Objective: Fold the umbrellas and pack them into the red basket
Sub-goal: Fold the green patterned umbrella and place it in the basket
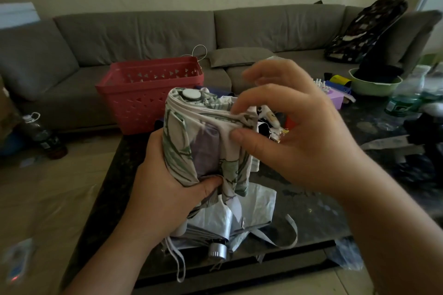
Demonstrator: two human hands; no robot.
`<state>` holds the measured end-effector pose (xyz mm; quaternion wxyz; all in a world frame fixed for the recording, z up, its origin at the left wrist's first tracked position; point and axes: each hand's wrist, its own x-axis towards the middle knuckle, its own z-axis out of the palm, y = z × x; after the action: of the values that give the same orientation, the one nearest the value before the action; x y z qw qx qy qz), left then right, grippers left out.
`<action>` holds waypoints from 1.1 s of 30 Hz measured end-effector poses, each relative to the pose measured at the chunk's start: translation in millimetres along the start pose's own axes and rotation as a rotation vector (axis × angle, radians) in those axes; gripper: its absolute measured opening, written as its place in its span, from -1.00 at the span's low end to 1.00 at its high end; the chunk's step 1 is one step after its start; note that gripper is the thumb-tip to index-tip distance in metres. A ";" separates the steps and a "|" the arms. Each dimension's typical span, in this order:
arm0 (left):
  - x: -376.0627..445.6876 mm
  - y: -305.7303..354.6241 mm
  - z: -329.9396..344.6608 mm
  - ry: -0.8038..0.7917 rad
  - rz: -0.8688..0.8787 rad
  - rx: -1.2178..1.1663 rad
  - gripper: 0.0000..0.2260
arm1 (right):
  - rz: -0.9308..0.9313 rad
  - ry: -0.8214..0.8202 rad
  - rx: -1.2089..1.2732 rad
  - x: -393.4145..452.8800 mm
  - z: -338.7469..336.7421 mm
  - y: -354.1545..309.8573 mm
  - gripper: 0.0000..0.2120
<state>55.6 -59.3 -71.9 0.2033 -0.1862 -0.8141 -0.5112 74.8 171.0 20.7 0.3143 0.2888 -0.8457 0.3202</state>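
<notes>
My left hand grips a collapsed white umbrella with green leaf print, held upright over the dark table. My right hand pinches a fold of its canopy between thumb and forefinger near the top. A silver umbrella lies on the table under my hands, its silver handle end pointing at me. The red basket stands at the table's far left edge; from here I see nothing inside it.
A grey sofa runs behind the table, with a dark patterned bag at its right. Clutter fills the table's right side: a green bowl, plastic bottles, a purple box. A bottle stands on the floor at left.
</notes>
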 end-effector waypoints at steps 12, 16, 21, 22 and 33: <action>0.4 -2.6 -2.4 0.006 -0.043 0.020 -0.14 | 0.105 -0.083 0.003 -1.8 8.8 3.6 -0.75; 3.1 -3.7 -4.5 0.007 -0.048 0.041 -0.12 | 0.073 -0.095 -0.027 -2.3 9.3 3.2 -0.85; 2.8 -4.8 -2.9 -0.007 -0.063 0.055 -0.14 | 0.110 -0.167 0.057 -2.1 9.4 3.0 -0.85; 2.4 -4.3 -2.8 -0.004 -0.068 0.057 -0.14 | 0.122 -0.165 0.047 -1.8 9.9 4.3 -0.86; 6.5 -1.5 -7.1 -0.056 -0.100 0.085 -0.17 | 0.064 -0.204 0.124 -4.3 11.3 7.4 -0.75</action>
<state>50.3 -65.7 -66.8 0.1626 -0.1508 -0.8487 -0.4802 68.5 168.7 8.2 0.1975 0.3115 -0.8607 0.3508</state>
